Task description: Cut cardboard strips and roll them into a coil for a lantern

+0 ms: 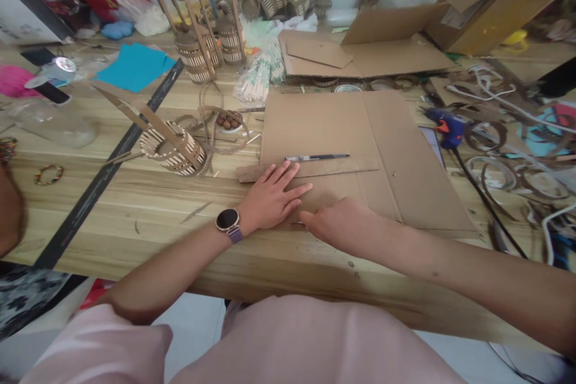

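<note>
A large flat cardboard sheet (324,117) lies on the table before me. My left hand (272,199) rests flat on its left front part, fingers spread; their tips reach a narrow cardboard strip (342,169). Along the strip's far side lies a black pen (317,157). My right hand (339,225) is closed, fingers curled under, its thumb at the sheet's front edge near my left hand. A small thin tip shows by that thumb, but what the hand holds is hidden. To the left, a slatted basket (173,150) with a tall handle stands by coiled strips (211,108).
Finished-looking baskets (198,51) stand at the back. A blue glue gun (445,126), its cord and several brown rings (486,135) crowd the right. A small dish of brown beads (229,121), blue paper (135,66) and a jar (58,123) lie leftward. Another person's arm (9,210) is at far left.
</note>
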Demonstrator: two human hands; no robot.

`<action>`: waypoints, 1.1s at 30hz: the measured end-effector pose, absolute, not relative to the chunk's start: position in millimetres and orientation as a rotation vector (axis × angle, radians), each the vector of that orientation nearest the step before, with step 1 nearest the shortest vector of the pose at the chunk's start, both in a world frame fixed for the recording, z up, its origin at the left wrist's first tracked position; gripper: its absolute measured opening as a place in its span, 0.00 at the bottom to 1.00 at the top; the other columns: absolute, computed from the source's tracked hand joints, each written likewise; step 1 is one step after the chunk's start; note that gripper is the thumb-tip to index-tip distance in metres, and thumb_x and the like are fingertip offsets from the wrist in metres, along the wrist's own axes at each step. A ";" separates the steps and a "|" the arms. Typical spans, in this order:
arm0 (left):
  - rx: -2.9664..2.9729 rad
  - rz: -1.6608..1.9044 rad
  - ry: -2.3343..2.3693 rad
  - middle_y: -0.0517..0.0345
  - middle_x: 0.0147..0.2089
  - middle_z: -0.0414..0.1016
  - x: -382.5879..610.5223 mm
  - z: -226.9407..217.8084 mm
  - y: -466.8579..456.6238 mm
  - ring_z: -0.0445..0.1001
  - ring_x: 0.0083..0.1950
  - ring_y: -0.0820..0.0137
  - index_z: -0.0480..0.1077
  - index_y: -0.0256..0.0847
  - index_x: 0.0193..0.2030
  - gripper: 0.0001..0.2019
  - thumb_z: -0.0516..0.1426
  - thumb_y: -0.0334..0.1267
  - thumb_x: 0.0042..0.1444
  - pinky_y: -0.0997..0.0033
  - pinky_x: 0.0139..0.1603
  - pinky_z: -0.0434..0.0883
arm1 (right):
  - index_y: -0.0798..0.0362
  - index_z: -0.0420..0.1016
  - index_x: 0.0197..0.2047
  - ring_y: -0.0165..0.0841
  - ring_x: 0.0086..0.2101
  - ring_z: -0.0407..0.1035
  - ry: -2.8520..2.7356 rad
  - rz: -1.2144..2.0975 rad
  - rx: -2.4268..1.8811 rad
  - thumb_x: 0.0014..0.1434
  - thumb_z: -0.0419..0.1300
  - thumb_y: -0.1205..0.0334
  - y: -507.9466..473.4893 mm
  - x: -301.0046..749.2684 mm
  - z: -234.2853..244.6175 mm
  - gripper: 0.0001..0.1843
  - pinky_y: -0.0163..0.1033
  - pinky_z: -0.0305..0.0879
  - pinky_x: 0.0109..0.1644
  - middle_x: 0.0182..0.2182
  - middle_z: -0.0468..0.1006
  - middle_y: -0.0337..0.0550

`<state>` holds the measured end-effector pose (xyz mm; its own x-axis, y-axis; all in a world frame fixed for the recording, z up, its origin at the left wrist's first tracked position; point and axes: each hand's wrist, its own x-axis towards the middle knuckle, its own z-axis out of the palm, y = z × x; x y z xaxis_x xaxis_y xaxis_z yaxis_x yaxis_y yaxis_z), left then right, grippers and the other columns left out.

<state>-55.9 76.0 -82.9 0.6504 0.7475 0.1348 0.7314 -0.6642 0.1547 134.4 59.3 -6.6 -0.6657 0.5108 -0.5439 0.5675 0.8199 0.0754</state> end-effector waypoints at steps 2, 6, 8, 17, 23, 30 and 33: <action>2.780 0.278 1.247 0.42 0.76 0.51 -55.9 -82.9 76.0 0.50 0.76 0.48 0.66 0.49 0.68 0.21 0.48 0.45 0.71 0.43 0.72 0.51 | 0.55 0.72 0.53 0.39 0.27 0.78 2.411 -0.141 0.782 0.61 0.53 0.76 59.3 129.9 -4.5 0.18 0.35 0.52 0.23 0.28 0.81 0.44; 2.801 0.303 1.241 0.45 0.76 0.52 -57.2 -85.2 76.5 0.50 0.76 0.50 0.65 0.50 0.68 0.21 0.48 0.45 0.71 0.44 0.72 0.52 | 0.55 0.72 0.55 0.39 0.26 0.78 2.344 -0.153 0.778 0.56 0.58 0.79 60.4 122.1 -1.1 0.24 0.35 0.56 0.24 0.25 0.80 0.43; 2.814 0.312 1.235 0.47 0.76 0.52 -58.0 -86.5 77.0 0.50 0.76 0.51 0.65 0.51 0.68 0.21 0.47 0.46 0.71 0.44 0.72 0.52 | 0.54 0.72 0.55 0.38 0.26 0.78 2.330 -0.152 0.779 0.54 0.59 0.79 61.1 122.0 -0.4 0.25 0.34 0.57 0.25 0.25 0.81 0.43; 2.802 0.289 1.240 0.47 0.76 0.50 -57.5 -87.1 76.7 0.50 0.76 0.51 0.64 0.52 0.69 0.21 0.47 0.46 0.72 0.43 0.72 0.52 | 0.52 0.71 0.57 0.38 0.25 0.77 2.320 -0.078 0.882 0.51 0.58 0.83 55.5 173.2 -2.4 0.32 0.36 0.46 0.21 0.25 0.81 0.42; 2.808 0.293 1.253 0.46 0.76 0.51 -58.0 -86.8 76.9 0.50 0.76 0.50 0.64 0.51 0.69 0.21 0.47 0.45 0.72 0.44 0.72 0.51 | 0.51 0.73 0.45 0.34 0.23 0.74 2.421 -0.182 0.932 0.63 0.53 0.74 60.1 217.9 -9.5 0.12 0.36 0.41 0.22 0.23 0.79 0.38; 2.775 0.298 1.287 0.45 0.76 0.51 -42.3 -88.4 67.2 0.49 0.76 0.50 0.63 0.50 0.69 0.22 0.46 0.46 0.72 0.43 0.72 0.52 | 0.53 0.71 0.43 0.33 0.24 0.72 2.545 -0.344 0.956 0.71 0.47 0.58 61.4 228.7 -19.9 0.13 0.35 0.41 0.25 0.25 0.78 0.40; 2.765 0.299 1.284 0.46 0.76 0.52 -38.6 -85.4 66.5 0.51 0.75 0.51 0.64 0.49 0.69 0.22 0.46 0.46 0.72 0.44 0.71 0.55 | 0.53 0.71 0.44 0.33 0.23 0.71 2.558 -0.276 0.936 0.71 0.48 0.58 54.9 208.0 -18.2 0.13 0.36 0.38 0.24 0.24 0.78 0.40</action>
<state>-38.6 66.5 -85.4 0.6300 0.7632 0.1434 0.7479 -0.6460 0.1524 208.0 54.9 -18.2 -0.6952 0.5737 -0.4330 0.6530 0.7560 -0.0466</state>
